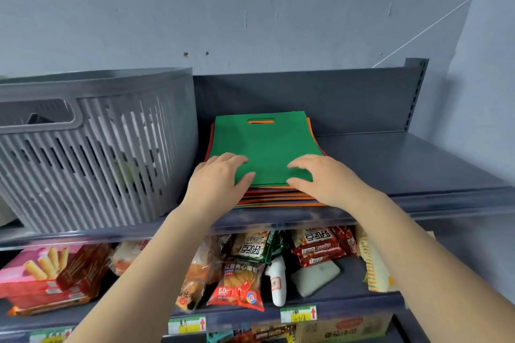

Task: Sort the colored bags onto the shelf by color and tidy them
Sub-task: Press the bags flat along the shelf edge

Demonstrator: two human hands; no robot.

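Note:
A stack of flat coloured bags lies on the top shelf (404, 164), with a green bag (264, 142) uppermost and orange, red and blue edges (278, 198) showing beneath it. My left hand (220, 178) rests on the stack's near left corner, fingers on the green bag and thumb at its front edge. My right hand (323, 178) lies on the near right corner, fingers spread over the green bag. Neither hand visibly curls round a bag.
A grey slatted plastic basket (92, 147) stands on the shelf directly left of the stack. The shelf right of the stack is bare metal, with a back panel (334, 97) behind. Snack packets (245, 273) crowd the lower shelf.

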